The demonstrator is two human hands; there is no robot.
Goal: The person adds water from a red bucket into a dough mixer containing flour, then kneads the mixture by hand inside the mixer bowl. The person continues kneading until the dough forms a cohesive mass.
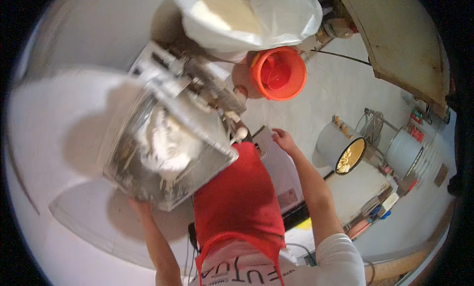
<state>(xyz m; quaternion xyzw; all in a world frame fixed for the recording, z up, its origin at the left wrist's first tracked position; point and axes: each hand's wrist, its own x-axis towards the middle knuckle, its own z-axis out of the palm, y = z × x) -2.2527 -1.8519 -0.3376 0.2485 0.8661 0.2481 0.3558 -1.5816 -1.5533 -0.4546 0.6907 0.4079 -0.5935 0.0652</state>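
A metal machine tub, which looks like a dough mixer's, stands on my left. Inside lies a heap of white dough or flour. A pale bar crosses the tub's near right side, blurred. My left hand is at the tub's outer lower edge; its fingers are mostly hidden there. Out to the right, my right hand hangs with loosely bent fingers and nothing visible in it. Below and beside it stands a white box-shaped appliance or cabinet; I cannot tell whether they touch.
A large white plastic sack of pale powder stands ahead, beside an orange bucket containing a red vessel. To the right are a cylindrical pot with pale pieces inside, a pale worktop and another metal container. A large panel overhangs the upper right.
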